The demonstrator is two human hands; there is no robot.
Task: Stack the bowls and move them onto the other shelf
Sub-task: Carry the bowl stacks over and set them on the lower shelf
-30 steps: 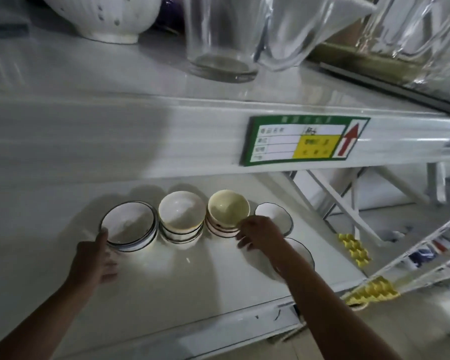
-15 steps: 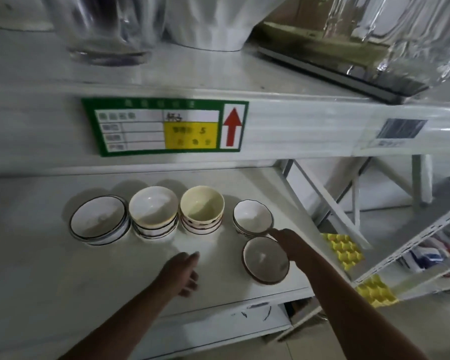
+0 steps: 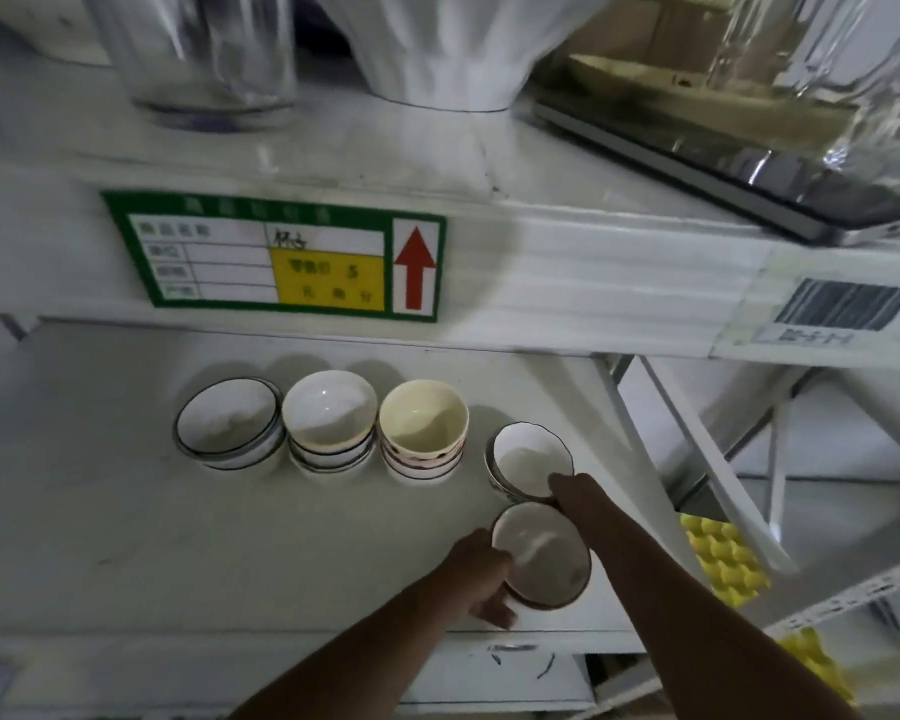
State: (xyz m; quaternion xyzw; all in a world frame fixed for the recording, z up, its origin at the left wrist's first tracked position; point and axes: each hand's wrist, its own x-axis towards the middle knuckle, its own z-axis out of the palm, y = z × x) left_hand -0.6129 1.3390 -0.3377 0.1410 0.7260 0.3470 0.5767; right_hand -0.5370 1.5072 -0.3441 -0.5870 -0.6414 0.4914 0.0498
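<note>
Five groups of bowls sit on the lower shelf (image 3: 126,537). Three short stacks stand in a row toward the back: a dark-rimmed stack (image 3: 230,426), a white stack (image 3: 329,419) just beside it, and a cream stack (image 3: 423,429) next along. Slightly apart to the right is a small white bowl (image 3: 528,465) with a thin dark rim, and in front of it, near the shelf's front edge, a brown-rimmed bowl (image 3: 539,556). The left hand (image 3: 481,579) has its grip closed around the left side of the brown-rimmed bowl, thumb over the rim. The right hand (image 3: 575,493) reaches between the two nearer bowls, fingertips touching the small white bowl's near rim; whether that grip is clenched cannot be told. Above, the upper shelf (image 3: 333,163) carries glassware and bears a green label (image 3: 276,254) with a red arrow.
</note>
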